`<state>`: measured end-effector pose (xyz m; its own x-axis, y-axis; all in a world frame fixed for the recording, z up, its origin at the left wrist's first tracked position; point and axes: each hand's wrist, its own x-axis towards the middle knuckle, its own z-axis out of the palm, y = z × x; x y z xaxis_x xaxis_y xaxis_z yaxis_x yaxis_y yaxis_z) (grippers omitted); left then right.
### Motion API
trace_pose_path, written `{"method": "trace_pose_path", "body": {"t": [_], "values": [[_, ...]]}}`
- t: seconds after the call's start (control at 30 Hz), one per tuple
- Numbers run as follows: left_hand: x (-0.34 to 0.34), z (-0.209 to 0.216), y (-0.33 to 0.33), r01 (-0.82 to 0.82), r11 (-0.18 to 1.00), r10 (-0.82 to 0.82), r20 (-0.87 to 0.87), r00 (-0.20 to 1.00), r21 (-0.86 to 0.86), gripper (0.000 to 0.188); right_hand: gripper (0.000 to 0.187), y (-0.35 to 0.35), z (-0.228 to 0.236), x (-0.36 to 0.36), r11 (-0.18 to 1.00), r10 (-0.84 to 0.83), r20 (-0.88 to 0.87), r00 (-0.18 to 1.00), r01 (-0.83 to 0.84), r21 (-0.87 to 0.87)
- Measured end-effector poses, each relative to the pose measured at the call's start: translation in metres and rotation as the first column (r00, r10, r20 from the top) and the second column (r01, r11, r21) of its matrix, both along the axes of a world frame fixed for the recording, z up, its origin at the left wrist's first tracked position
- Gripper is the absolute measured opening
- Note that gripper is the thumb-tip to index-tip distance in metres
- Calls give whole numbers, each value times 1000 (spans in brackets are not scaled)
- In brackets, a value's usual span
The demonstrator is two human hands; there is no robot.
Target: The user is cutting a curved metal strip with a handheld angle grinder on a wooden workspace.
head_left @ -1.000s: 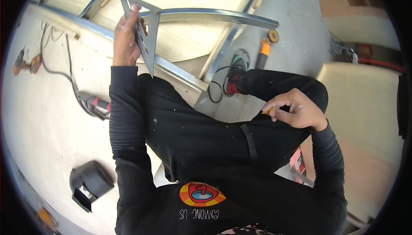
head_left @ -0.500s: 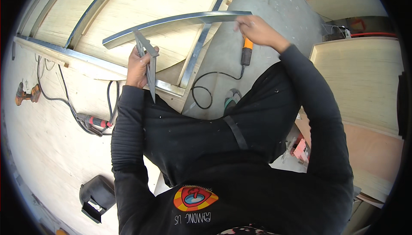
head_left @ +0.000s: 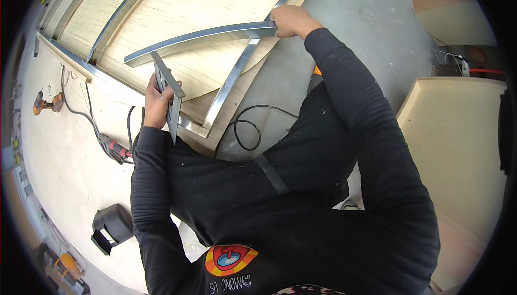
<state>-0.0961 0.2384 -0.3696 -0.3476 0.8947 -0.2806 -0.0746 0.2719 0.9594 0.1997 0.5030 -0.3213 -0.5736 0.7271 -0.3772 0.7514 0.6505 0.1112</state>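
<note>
My left hand point(head_left: 156, 103) is closed around a grey triangular square point(head_left: 174, 114). The square's upper end stands close to the left part of a loose metal tube point(head_left: 204, 38); whether they touch I cannot tell. At the other end of that tube, my right hand point(head_left: 295, 21) has its fingers wrapped round it. The tube lies slantwise over a welded metal frame point(head_left: 230, 86) that rests on a plywood sheet point(head_left: 194, 4).
Left on the pale board are a cordless drill point(head_left: 47, 102), a red-and-black corded power tool point(head_left: 114, 148) and a black welding mask point(head_left: 112, 225). A black cable point(head_left: 257, 128) loops on the grey floor. A shallow plywood box point(head_left: 452, 133) stands at right.
My right hand has moved left and slightly up, and now grips the tube's end. The view has shifted; the orange-handled tool is now mostly hidden behind my leg. My left hand still holds the square.
</note>
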Motion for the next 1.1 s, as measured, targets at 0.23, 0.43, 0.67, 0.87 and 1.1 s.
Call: {"method": "trace_pose_path", "body": {"t": [0.23,0.43,0.67,0.87,1.1], "values": [[28,3,4,10,992,-47,-298,954,-124,37,32,35,-12,3,992,-3,-303,953,41,120],[74,15,22,84,969,-182,-435,882,-234,49,20,67,-48,-9,977,-31,-457,889,122,172],[116,26,62,99,945,-259,-523,812,-313,59,16,73,-62,-6,977,-21,-600,800,145,159],[126,9,97,120,951,-276,-601,750,-286,67,28,69,-49,2,996,-43,-673,738,88,33],[135,-25,135,40,974,-136,-431,892,-225,54,29,60,-43,7,984,-156,-739,656,169,-57]]}}
